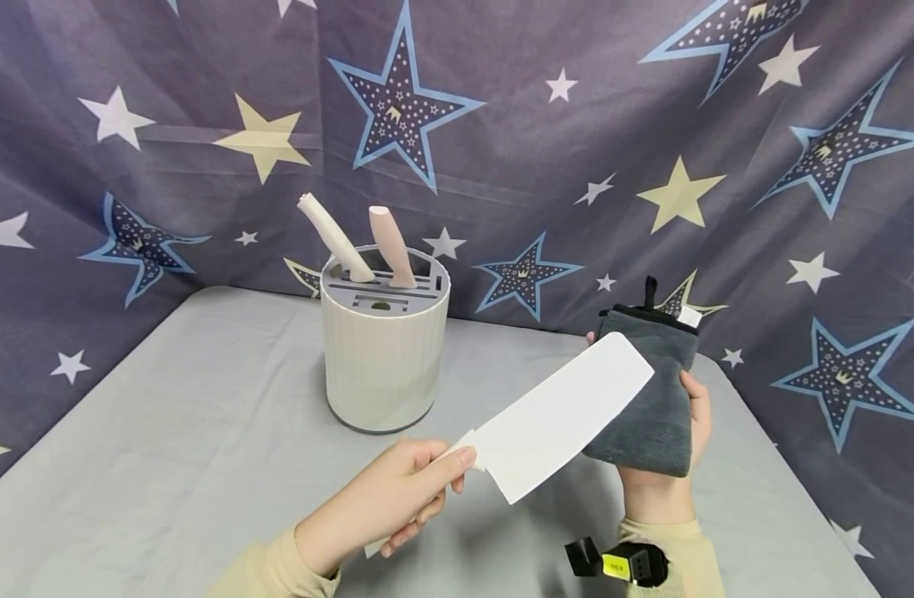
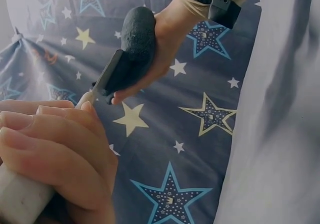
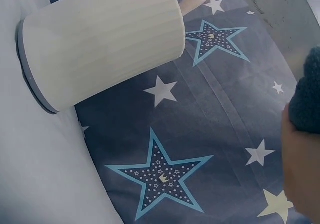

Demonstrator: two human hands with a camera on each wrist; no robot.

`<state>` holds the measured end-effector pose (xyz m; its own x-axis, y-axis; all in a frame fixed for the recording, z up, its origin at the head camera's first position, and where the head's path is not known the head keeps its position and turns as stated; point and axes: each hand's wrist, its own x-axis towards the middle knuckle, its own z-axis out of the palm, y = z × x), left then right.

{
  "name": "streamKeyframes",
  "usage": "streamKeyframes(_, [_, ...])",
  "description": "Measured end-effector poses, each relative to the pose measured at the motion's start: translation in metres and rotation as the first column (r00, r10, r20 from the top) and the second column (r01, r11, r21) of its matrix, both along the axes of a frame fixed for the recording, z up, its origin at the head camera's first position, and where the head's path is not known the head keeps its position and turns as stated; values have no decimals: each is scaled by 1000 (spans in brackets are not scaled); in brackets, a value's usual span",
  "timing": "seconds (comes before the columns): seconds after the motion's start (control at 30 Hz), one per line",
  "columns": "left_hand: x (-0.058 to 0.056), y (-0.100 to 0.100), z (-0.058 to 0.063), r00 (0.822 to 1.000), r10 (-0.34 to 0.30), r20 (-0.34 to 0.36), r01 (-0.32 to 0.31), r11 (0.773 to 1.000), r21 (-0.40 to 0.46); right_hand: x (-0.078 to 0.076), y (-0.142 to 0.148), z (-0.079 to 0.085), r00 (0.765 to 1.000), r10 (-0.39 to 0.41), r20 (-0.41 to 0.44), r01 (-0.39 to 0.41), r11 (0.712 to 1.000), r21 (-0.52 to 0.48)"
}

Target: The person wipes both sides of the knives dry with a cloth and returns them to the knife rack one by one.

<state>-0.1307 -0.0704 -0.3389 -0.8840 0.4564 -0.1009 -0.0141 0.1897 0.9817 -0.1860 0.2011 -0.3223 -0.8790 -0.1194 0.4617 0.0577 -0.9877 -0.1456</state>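
My left hand (image 1: 397, 490) grips a white cleaver (image 1: 565, 415) by its pale handle, the blade slanting up to the right. Behind the blade, my right hand (image 1: 698, 415) holds a folded dark grey towel (image 1: 640, 440) upright from its back side; most of that palm is hidden. The blade overlaps the towel in the head view. From the left wrist, the blade (image 2: 108, 71) appears edge-on, right at the towel (image 2: 139, 36). Curled fingers (image 2: 65, 144) wrap the handle (image 2: 22, 196) there. In the right wrist view only part of the towel (image 3: 307, 98) shows.
A cream ribbed knife block (image 1: 385, 365) stands at the middle back, holding a white-handled knife (image 1: 337, 238) and a pink-handled knife (image 1: 392, 247). A star-patterned curtain (image 1: 517, 166) rises behind the grey-covered table (image 1: 165, 448). A black wrist camera (image 1: 636, 565) sits on the right sleeve.
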Motion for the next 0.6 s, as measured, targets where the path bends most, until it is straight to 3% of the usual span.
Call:
streamKeyframes(0.17, [1, 0, 1, 1000, -2, 7, 2, 1000, 3, 0, 2, 1, 999, -32, 34, 32, 999, -16])
streamKeyframes(0.33, [1, -1, 2, 1000, -12, 13, 12, 1000, 14, -2, 4, 0, 1000, -11, 23, 12, 999, -42])
streamKeyframes(0.47, [2, -2, 3, 1000, -16, 24, 15, 1000, 22, -3, 8, 0, 997, -57, 49, 60, 997, -49])
streamKeyframes(0.6, [3, -2, 4, 999, -10, 40, 9, 1000, 25, -3, 11, -1, 999, -23, 43, 27, 996, -82])
